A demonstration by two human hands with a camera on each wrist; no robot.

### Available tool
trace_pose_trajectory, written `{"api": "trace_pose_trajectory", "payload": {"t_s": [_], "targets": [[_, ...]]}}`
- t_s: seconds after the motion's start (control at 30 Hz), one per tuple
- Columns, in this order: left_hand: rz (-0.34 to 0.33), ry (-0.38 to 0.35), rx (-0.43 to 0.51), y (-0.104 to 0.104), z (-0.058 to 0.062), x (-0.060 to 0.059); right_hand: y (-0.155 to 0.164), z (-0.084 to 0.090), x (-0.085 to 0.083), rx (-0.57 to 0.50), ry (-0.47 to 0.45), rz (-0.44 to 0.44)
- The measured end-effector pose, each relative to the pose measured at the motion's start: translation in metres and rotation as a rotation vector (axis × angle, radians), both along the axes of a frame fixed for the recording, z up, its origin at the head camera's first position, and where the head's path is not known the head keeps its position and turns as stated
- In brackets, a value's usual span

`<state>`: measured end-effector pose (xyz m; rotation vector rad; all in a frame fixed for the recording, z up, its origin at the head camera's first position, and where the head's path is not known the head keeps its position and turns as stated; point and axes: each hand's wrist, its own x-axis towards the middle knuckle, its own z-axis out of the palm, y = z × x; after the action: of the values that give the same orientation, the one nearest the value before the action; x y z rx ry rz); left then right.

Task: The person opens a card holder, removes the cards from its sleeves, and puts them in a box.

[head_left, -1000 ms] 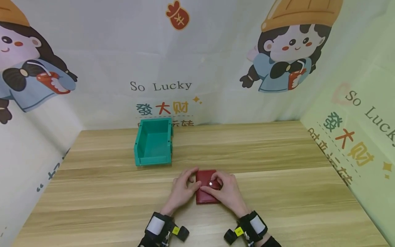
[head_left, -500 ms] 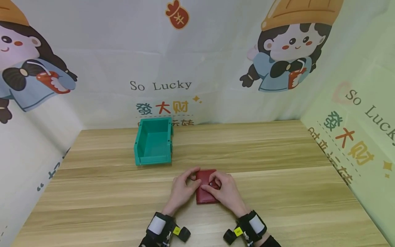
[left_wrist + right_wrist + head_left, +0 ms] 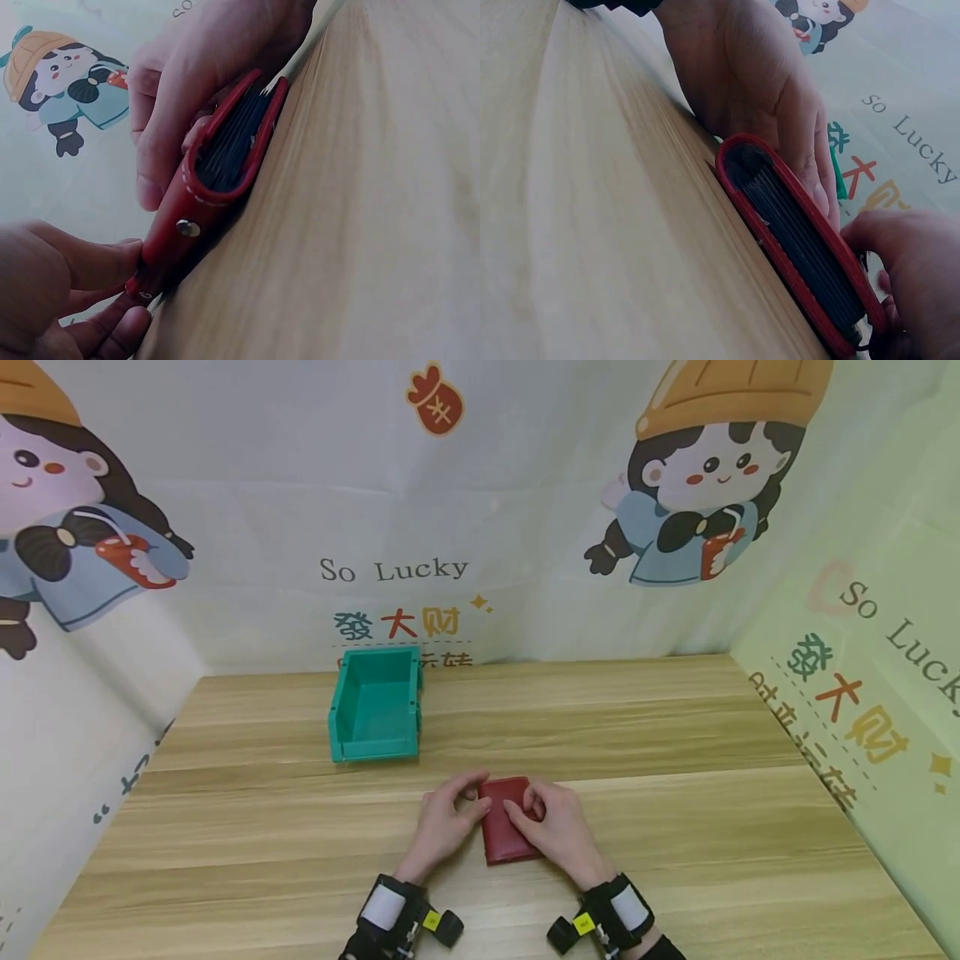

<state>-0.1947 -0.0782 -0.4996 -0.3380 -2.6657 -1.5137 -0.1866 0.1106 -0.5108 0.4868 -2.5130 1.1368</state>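
A red wallet (image 3: 501, 839) lies closed on the wooden table (image 3: 675, 827), near the front edge. My left hand (image 3: 459, 806) pinches its far left corner between thumb and fingers. My right hand (image 3: 534, 814) lies curled over the right side, fingers on the cover and hiding the clasp. In the left wrist view the wallet (image 3: 225, 172) shows dark inner leaves and a metal stud, with my left hand (image 3: 112, 300) at its near end and my right hand (image 3: 172, 112) over it. In the right wrist view the wallet (image 3: 795, 240) sits between both hands.
A green open bin (image 3: 375, 703) stands behind and to the left of the wallet, near the back wall. Printed cloth backdrops close in the table at the back, left and right. Black wrist mounts (image 3: 390, 914) sit at the front edge.
The metal snap seen on the wallet a second ago is now covered by my right fingers. Both hands and the wallet have shifted slightly; the bin has not moved.
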Motion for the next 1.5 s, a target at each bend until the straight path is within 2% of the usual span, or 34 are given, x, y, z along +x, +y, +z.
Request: {"api": "trace_pose_trajectory", "payload": {"t_s": [0.13,0.4,0.67,0.87,0.97,1.2,1.5], "targets": [[0.0,0.02,-0.047,0.001,-0.002,0.0,0.001,-0.001,0.002,0.042,0.047,0.025],[-0.017,0.051,-0.076,0.001,0.002,0.002,0.001,-0.001,0.002,0.014,-0.006,0.081],[-0.015,0.046,-0.123,0.004,0.003,0.003,0.004,-0.002,0.004,-0.03,-0.019,0.102],[-0.01,0.029,-0.117,0.004,0.003,0.003,0.01,-0.001,0.006,-0.169,-0.131,0.125],[-0.006,0.029,-0.12,0.004,0.002,0.003,0.012,-0.001,0.006,-0.226,-0.148,0.138],[-0.017,0.039,-0.113,0.003,0.002,0.003,0.014,-0.004,0.006,-0.271,-0.075,0.086],[-0.036,0.027,-0.112,0.001,0.002,0.003,0.029,-0.007,0.004,-0.131,0.085,-0.061]]}}
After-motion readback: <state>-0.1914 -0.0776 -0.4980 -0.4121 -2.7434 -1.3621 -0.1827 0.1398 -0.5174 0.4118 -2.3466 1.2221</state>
